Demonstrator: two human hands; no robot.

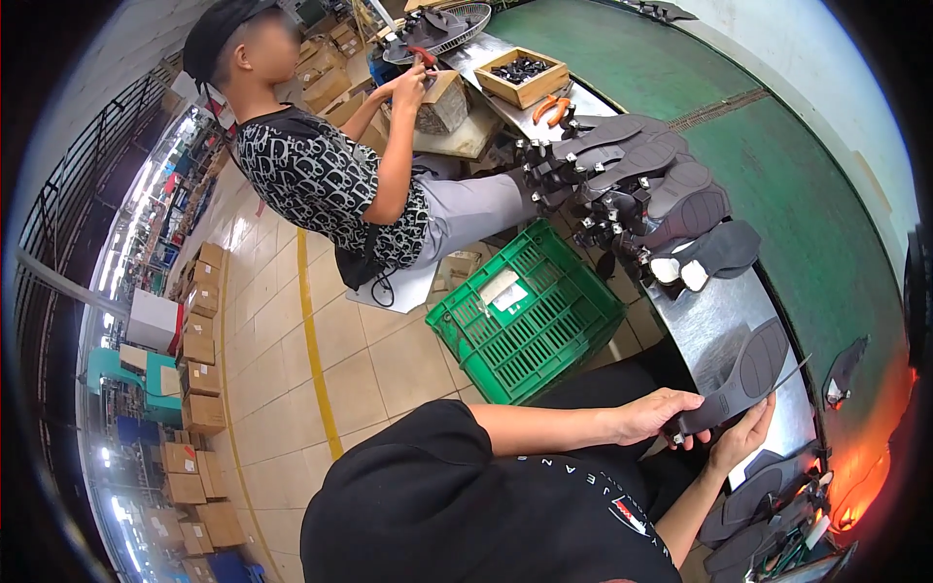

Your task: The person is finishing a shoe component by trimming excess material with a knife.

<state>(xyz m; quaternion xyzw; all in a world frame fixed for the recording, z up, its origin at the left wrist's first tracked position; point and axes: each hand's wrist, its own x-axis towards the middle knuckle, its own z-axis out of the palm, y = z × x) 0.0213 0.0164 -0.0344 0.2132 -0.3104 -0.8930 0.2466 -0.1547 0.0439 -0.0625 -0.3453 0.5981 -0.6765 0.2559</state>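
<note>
A dark grey shoe with a ridged sole (758,361) is held sole up above the metal table edge. My left hand (653,418) is closed round its narrower end, where a small shiny metal piece shows. My right hand (742,437) grips the same shoe along its side, fingers partly hidden behind it. A thin dark pointed strip juts out past my right fingertips; I cannot tell whether it is part of the shoe. Beyond my hands, several similar shoes (680,199) lie in an overlapping row, soles up, with black straps and metal buckles.
A green crate (530,313) stands on the tiled floor left of the table (695,316). Farther off sit orange-handled pliers (551,111), a wooden box (523,78) of small black parts and a co-worker (330,185) holding a red-handled tool. More shoes (758,497) and an orange glow (860,491) are at lower right.
</note>
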